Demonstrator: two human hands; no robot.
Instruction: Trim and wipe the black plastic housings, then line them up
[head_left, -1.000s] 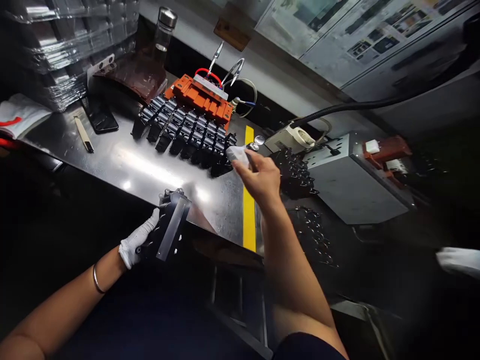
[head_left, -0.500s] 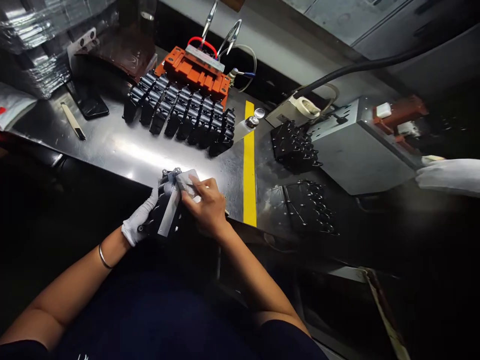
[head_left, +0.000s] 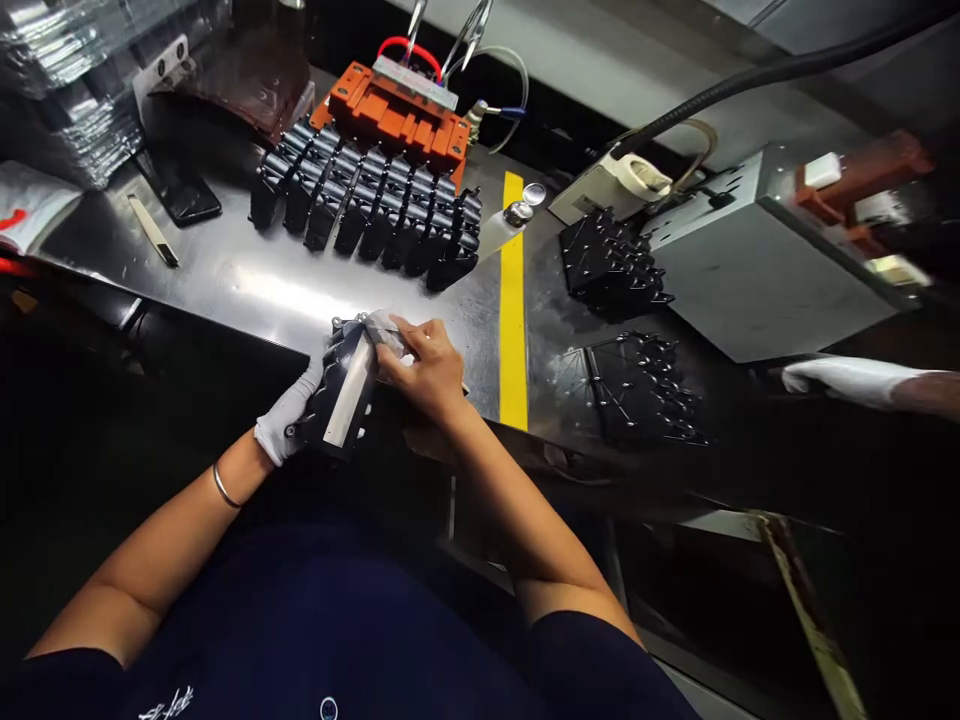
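Observation:
My left hand, in a white glove, grips a black moulded part by its left side, just off the bench's front edge. A long pale strip runs along the part's upper face. My bare right hand pinches a folded white cloth against the far end of that strip. The cloth hides this end of the part, and the glove covers some of its left side. On the bench beyond stands a row of several similar black parts.
An orange fixture stands behind the row. A metal-capped bottle is by the yellow tape. A cutter knife and a phone lie left. More black parts, a grey box and another person's gloved hand are right.
My view has shifted slightly. The cloth has moved towards the strip's far right edge, baring more of the strip. The other person's gloved hand has dropped away from the grey box.

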